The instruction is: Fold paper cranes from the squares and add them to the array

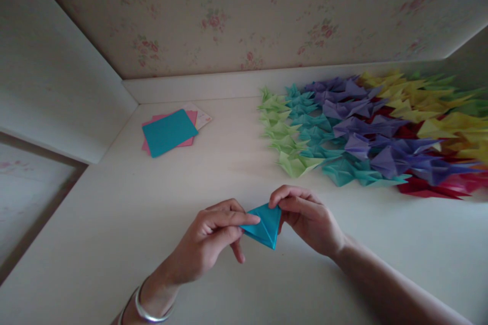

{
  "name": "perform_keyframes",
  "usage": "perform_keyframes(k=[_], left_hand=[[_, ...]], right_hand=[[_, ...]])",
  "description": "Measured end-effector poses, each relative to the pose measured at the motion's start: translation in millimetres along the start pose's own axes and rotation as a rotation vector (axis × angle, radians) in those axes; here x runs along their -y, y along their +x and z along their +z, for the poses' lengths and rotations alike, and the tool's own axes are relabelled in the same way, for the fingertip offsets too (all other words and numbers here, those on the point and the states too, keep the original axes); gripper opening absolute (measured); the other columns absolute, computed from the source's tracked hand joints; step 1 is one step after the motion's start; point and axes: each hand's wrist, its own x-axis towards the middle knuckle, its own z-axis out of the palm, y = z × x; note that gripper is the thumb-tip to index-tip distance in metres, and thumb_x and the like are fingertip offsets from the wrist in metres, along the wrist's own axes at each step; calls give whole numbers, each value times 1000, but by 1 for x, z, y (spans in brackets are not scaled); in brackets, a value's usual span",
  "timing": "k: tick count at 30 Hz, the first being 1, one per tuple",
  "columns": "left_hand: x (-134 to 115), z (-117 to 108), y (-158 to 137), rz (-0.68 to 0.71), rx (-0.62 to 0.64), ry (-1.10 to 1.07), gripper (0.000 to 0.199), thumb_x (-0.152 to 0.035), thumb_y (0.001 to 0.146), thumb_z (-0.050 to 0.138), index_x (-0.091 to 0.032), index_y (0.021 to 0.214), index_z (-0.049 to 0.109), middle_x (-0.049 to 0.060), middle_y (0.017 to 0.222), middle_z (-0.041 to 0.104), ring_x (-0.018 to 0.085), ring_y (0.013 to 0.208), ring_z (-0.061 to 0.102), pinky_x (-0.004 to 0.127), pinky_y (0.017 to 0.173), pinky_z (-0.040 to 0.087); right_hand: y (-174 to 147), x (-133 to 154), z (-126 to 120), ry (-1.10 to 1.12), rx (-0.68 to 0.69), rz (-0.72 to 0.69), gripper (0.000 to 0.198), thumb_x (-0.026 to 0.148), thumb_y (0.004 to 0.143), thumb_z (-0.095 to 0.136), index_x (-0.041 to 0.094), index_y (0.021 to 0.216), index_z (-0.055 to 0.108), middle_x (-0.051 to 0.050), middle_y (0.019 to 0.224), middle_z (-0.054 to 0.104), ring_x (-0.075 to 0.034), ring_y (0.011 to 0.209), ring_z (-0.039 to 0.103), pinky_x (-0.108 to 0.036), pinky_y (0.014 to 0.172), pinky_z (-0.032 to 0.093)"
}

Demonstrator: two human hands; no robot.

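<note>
A folded piece of blue origami paper (268, 224) is held between my two hands, above the white tabletop near the front. My left hand (217, 236) grips its left corner, with the index finger lying across the top face and the thumb at the lower edge. At the upper right corner, the thumb and index finger of my right hand (305, 216) pinch the paper. Creases and layered edges show on the piece. Some fingers of my right hand are hidden behind it.
Flat blue paper (170, 133) lies over pink sheets (185, 142) and a patterned card (203, 116) at the left back. Rows of folded paper cranes in light green (297, 162), teal (345, 170), purple (396, 157), red and yellow (442, 129) fill the right. A papered wall (229, 20) stands behind.
</note>
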Motion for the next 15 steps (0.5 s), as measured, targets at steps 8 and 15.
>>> perform_keyframes(k=[8, 15], left_hand=[[2, 6, 1, 5, -32, 224, 35, -14, 96, 50, -31, 111, 77, 2, 94, 53, 13, 78, 61, 27, 68, 62], [1, 5, -1, 32, -21, 244, 31, -21, 97, 53, -33, 117, 72, 3, 103, 47, 17, 90, 58, 33, 76, 63]], right_hand=[[1, -2, 5, -401, -95, -45, 33, 42, 80, 77, 17, 96, 64, 7, 53, 53, -9, 49, 49, -20, 47, 40], [1, -3, 5, -398, -86, -59, 37, 42, 78, 77, 16, 102, 64, 3, 61, 63, -11, 55, 57, -23, 53, 45]])
